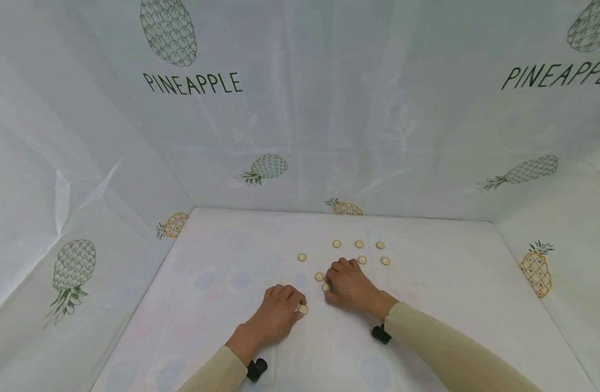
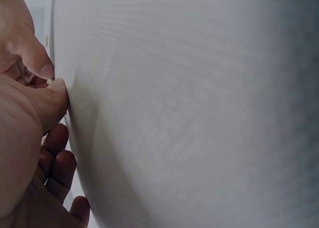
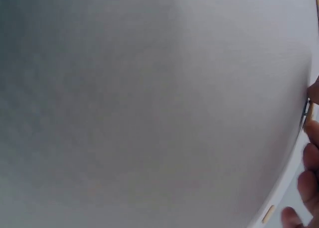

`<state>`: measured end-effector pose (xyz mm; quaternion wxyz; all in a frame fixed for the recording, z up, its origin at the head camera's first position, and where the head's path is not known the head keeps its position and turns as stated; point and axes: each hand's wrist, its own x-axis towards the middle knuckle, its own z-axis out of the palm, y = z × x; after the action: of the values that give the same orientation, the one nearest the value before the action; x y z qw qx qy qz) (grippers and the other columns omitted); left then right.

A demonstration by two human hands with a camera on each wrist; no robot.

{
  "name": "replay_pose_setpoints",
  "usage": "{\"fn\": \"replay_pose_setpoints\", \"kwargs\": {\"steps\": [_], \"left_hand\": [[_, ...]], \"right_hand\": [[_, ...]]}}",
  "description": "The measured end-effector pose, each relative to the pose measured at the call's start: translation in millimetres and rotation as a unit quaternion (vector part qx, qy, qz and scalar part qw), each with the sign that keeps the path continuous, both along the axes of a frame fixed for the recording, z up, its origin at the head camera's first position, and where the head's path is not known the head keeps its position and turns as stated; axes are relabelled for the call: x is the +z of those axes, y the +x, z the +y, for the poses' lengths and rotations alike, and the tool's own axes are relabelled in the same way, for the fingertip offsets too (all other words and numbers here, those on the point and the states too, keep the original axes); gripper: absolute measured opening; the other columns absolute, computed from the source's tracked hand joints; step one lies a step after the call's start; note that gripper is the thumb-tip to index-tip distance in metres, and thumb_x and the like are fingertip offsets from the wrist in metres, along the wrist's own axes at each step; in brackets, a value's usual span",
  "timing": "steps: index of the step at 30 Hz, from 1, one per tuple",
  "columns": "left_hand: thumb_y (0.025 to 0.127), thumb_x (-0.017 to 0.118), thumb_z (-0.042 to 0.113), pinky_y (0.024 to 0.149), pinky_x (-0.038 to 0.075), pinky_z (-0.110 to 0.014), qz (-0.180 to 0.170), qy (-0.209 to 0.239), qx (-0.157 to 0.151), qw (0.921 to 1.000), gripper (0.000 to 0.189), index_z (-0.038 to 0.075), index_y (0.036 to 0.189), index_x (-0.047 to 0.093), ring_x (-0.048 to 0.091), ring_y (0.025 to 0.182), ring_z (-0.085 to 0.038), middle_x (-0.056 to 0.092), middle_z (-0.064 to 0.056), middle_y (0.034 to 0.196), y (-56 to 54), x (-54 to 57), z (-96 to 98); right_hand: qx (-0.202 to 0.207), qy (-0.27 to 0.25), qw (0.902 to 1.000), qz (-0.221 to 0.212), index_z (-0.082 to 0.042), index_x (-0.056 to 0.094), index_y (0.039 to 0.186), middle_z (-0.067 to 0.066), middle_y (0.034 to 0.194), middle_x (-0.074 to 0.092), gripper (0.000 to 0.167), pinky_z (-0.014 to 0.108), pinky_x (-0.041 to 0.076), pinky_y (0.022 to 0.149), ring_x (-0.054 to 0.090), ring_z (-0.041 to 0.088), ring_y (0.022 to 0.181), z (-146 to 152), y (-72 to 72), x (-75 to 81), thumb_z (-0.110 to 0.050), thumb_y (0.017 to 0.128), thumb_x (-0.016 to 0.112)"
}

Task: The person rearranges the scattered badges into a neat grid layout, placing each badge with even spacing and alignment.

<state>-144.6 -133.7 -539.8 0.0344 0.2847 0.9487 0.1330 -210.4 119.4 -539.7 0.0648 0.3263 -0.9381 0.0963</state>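
"What's the left hand [image 1: 280, 312] got?"
"A round piece [image 1: 303, 309], pinched at its thumb and fingertip."
"And the right hand [image 1: 350, 285]?"
"It pinches another piece [image 1: 326, 287] by its thumb. A loose piece [image 1: 319, 276] lies just beside that, on the desk [image 1: 452, 267]."

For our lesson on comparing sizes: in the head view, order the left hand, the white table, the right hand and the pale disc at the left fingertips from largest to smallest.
1. White table
2. Left hand and right hand: too alike to rank
3. Pale disc
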Motion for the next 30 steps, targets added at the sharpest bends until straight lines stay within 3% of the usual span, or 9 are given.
{"fn": "replay_pose_setpoints", "kwargs": {"steps": [7, 11, 23, 30], "left_hand": [[0.105, 0.067, 0.027, 0.111, 0.038, -0.049, -0.005, 0.003, 0.005, 1.0, 0.017, 0.023, 0.121, 0.061, 0.05, 0.123, -0.019, 0.056, 0.005, 0.121, 1.0, 0.3, -0.1], [0.105, 0.067, 0.027, 0.111, 0.038, -0.05, -0.005, 0.003, 0.007, 1.0, 0.019, 0.024, 0.122, 0.061, 0.05, 0.124, -0.02, 0.056, 0.005, 0.122, -0.1, -1.5, -0.7], [0.104, 0.069, 0.027, 0.11, 0.038, -0.048, 0.009, 0.007, -0.001, 0.9999, 0.019, 0.023, 0.121, 0.062, 0.051, 0.12, -0.018, 0.056, 0.005, 0.12, 0.0, -3.0, -0.9], [0.105, 0.068, 0.028, 0.111, 0.038, -0.047, 0.001, 0.0, 0.001, 1.0, 0.018, 0.024, 0.121, 0.062, 0.05, 0.12, -0.018, 0.056, 0.006, 0.121, 0.0, 0.3, -0.8]], "right_hand": [[0.031, 0.043, 0.9927, 0.108, -0.016, 0.064, 0.091, -0.001, 0.093, 0.06, 0.023, 0.04, 0.041, 0.085, 0.05, 0.021, 0.091, 2.3, -2.4, -2.0, -0.037, 0.087, 0.073], [0.033, 0.054, 0.9883, 0.139, -0.015, 0.065, 0.092, -0.001, 0.092, 0.06, 0.025, 0.039, 0.042, 0.084, 0.05, 0.021, 0.091, 4.6, -4.6, -0.5, -0.039, 0.088, 0.07], [0.007, 0.044, 0.9944, 0.096, -0.014, 0.068, 0.097, 0.0, 0.096, 0.061, 0.022, 0.041, 0.039, 0.086, 0.049, 0.022, 0.094, 19.2, -11.3, 4.4, -0.035, 0.09, 0.07], [-0.016, 0.021, 0.9972, 0.07, -0.015, 0.067, 0.096, -0.001, 0.095, 0.059, 0.019, 0.043, 0.039, 0.089, 0.046, 0.021, 0.095, 33.2, -22.7, 8.1, -0.033, 0.092, 0.072]]}}
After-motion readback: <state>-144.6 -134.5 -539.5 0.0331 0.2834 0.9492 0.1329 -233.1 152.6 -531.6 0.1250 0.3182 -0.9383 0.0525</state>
